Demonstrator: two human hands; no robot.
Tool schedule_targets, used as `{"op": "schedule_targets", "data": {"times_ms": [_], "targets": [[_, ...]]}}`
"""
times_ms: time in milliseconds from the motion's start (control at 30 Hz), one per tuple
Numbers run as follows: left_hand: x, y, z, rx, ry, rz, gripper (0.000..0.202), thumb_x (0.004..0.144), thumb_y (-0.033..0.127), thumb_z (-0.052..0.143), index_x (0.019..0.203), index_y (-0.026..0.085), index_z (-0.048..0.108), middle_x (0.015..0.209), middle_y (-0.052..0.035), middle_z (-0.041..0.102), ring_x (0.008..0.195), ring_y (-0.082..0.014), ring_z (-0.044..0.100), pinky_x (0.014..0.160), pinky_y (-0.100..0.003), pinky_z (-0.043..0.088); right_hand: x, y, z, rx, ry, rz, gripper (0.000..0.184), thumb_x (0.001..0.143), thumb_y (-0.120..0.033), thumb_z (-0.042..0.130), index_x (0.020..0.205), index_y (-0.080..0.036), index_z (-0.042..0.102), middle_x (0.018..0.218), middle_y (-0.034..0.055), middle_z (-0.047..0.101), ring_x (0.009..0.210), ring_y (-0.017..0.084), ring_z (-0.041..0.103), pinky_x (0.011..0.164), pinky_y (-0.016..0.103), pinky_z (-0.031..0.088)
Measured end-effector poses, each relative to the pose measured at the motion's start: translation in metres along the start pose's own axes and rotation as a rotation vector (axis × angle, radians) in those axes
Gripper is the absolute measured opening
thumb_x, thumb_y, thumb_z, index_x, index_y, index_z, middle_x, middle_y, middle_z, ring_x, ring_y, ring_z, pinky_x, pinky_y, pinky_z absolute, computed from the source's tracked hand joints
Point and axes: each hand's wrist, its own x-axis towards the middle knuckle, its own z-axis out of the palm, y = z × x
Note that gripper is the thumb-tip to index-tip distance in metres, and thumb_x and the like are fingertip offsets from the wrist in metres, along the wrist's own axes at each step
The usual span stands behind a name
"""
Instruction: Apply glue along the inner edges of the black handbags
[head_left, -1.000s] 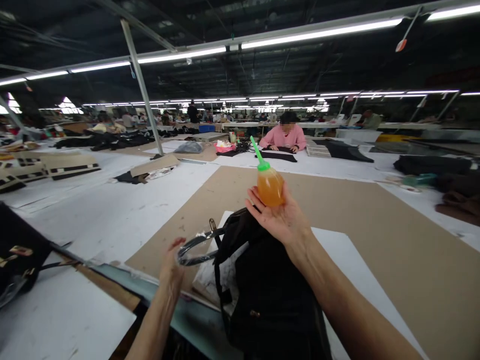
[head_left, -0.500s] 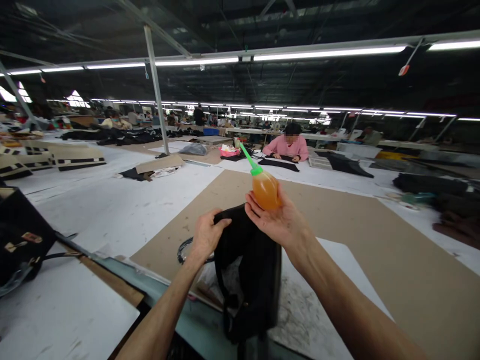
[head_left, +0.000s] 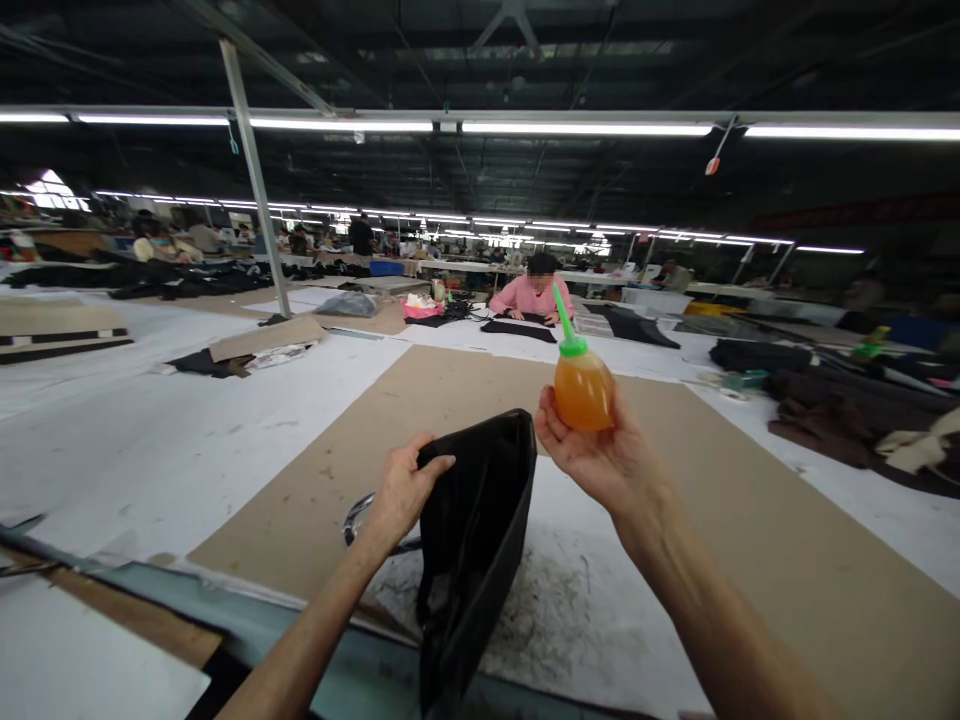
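My left hand (head_left: 401, 492) is closed on the top edge of a black bag (head_left: 472, 540), holding it upright over a stained white sheet (head_left: 592, 610). The bag's plastic-wrapped handle (head_left: 358, 520) hangs to the left behind that hand. Just to the right of the bag, my right hand (head_left: 604, 455) is raised palm-up and grips a small squeeze bottle (head_left: 581, 385) of orange liquid with a green nozzle pointing up and left.
A brown cardboard sheet (head_left: 787, 520) covers the white table (head_left: 150, 450) under the bag. Dark fabric pieces (head_left: 832, 420) lie at the right. A person in pink (head_left: 531, 298) works at the far side, others further back. A metal post (head_left: 255, 190) rises at the left.
My left hand went from the loose handle to gripping the bag's top edge and stood the bag up. The bottle hand shifted right. The view turned, dropping the black bag at far left out of sight.
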Motion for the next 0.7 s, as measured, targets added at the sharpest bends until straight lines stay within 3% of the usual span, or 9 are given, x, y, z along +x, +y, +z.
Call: {"op": "schedule_targets", "data": {"times_ms": [167,300,367,433,500,567,633,700], "targets": [[-0.006,0.006,0.002,0.178,0.050,0.053,0.036,0.076,0.043,0.059,0.102,0.018,0.061,0.090,-0.0032,0.068,0.083,-0.0211,0.061,0.075,-0.030,0.046,0.010,0.007,-0.010,0.023,0.005,0.032,0.040,0.095,-0.050,0.042,0.102,-0.014,0.061,0.090,0.0107,0.064,0.084,0.020,0.064,0.072,0.034,0.055],[-0.013,0.010,0.008,0.177,0.159,0.076,0.049,0.082,0.045,0.054,0.122,0.016,0.050,0.116,-0.0105,0.062,0.106,-0.0242,0.057,0.094,-0.038,0.042,0.015,0.020,-0.005,0.025,-0.009,0.075,0.039,0.095,-0.048,0.043,0.096,-0.015,0.062,0.087,0.0095,0.065,0.083,0.020,0.063,0.077,0.036,0.054],[-0.017,0.012,0.011,0.177,0.256,0.167,0.050,0.084,0.043,0.053,0.125,0.015,0.047,0.124,-0.0134,0.056,0.115,-0.0245,0.051,0.099,-0.041,0.039,0.016,0.025,-0.002,0.019,-0.019,0.093,0.037,0.095,-0.048,0.044,0.093,-0.016,0.063,0.087,0.0090,0.065,0.086,0.021,0.063,0.081,0.041,0.052],[-0.022,0.019,0.013,0.203,0.323,0.372,0.042,0.084,0.037,0.055,0.121,0.016,0.049,0.131,-0.0144,0.051,0.124,-0.0245,0.044,0.104,-0.043,0.034,0.018,0.029,-0.001,-0.001,-0.033,0.106,0.038,0.094,-0.049,0.045,0.093,-0.016,0.064,0.089,0.0099,0.065,0.091,0.023,0.062,0.086,0.048,0.048],[-0.027,0.030,0.013,0.238,0.238,0.633,0.027,0.084,0.029,0.057,0.109,0.017,0.057,0.127,-0.0121,0.054,0.125,-0.0236,0.042,0.108,-0.044,0.029,0.019,0.030,-0.003,-0.043,-0.057,0.108,0.040,0.094,-0.050,0.045,0.095,-0.015,0.064,0.090,0.0115,0.065,0.096,0.025,0.060,0.090,0.053,0.044],[-0.032,0.042,0.013,0.249,0.009,0.778,0.012,0.085,0.022,0.055,0.094,0.018,0.062,0.113,-0.0091,0.062,0.115,-0.0204,0.051,0.105,-0.038,0.034,0.020,0.029,-0.006,-0.087,-0.082,0.100,0.042,0.094,-0.051,0.044,0.097,-0.014,0.064,0.091,0.0125,0.065,0.101,0.026,0.058,0.092,0.055,0.042],[-0.035,0.053,0.011,0.244,-0.193,0.742,0.011,0.086,0.019,0.051,0.086,0.017,0.063,0.099,-0.0072,0.066,0.097,-0.0163,0.059,0.091,-0.029,0.044,0.019,0.026,-0.010,-0.117,-0.094,0.081,0.043,0.093,-0.052,0.045,0.099,-0.014,0.064,0.095,0.0131,0.065,0.106,0.028,0.056,0.094,0.057,0.039],[-0.037,0.060,0.007,0.287,-0.299,0.627,0.016,0.088,0.018,0.046,0.087,0.017,0.062,0.090,-0.0054,0.066,0.082,-0.0136,0.061,0.077,-0.024,0.046,0.016,0.021,-0.014,-0.138,-0.094,0.055,0.042,0.092,-0.053,0.047,0.100,-0.015,0.064,0.098,0.0130,0.065,0.110,0.030,0.053,0.094,0.059,0.038]]}}
